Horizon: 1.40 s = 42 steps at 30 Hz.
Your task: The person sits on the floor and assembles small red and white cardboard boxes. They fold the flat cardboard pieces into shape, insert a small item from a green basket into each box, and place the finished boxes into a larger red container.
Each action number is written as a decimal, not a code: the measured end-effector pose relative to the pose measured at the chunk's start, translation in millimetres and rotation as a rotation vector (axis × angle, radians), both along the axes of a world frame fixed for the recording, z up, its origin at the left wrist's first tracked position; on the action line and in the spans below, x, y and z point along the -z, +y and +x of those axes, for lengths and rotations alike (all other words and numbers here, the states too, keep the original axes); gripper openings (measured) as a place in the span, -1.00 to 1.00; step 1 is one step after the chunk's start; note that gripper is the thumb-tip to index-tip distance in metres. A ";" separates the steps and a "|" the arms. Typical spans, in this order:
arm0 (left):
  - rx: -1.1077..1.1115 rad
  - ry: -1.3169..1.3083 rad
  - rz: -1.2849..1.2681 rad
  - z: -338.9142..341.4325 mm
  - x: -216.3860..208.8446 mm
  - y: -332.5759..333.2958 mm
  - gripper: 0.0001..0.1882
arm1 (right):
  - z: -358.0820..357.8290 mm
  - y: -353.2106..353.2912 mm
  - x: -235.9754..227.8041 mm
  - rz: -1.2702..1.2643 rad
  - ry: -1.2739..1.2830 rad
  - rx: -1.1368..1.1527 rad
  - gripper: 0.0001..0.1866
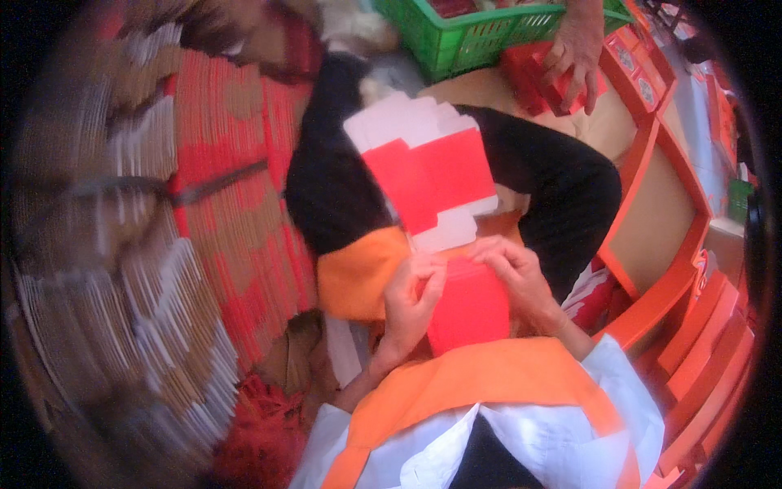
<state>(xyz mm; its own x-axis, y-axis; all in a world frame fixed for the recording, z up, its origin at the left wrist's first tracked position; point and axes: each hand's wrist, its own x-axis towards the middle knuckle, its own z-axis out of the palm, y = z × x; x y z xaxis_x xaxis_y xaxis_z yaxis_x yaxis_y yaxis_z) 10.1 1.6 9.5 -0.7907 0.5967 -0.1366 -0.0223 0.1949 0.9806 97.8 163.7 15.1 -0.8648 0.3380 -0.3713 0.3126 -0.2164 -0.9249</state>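
My left hand (414, 295) is closed, thumb and fingers pinched at the upper left edge of a red carton (468, 308). At the carton's upper right edge my right hand (515, 270) is pinched too, its fingertips close together. The carton rests low against my orange apron (481, 371), and I cannot make out whether it is folded up or flat. Just beyond my hands, several flat red and white carton blanks (444, 171) lie fanned out across my lap, between black-trousered legs.
Tall stacks of brown, white and red flat cardboard (232, 147) stand on the left, bound by a dark strap. Another person's hand (570, 69) holds a red box beside a green crate (489, 37). Orange-red trays (643, 204) and box parts (709, 342) lie to the right.
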 end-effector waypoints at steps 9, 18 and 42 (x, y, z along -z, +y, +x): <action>0.625 0.175 -0.248 -50.3 -42.7 13.9 -0.63 | -28.8 37.5 -36.4 0.189 0.221 -0.537 -0.85; -0.526 -0.486 0.315 -129.7 -20.3 28.7 -0.50 | -259.5 242.9 -78.9 0.917 0.221 -0.263 -0.72; -0.801 -0.325 0.233 -108.8 22.0 48.0 -0.48 | -254.0 266.4 -63.5 0.779 0.295 0.169 -0.34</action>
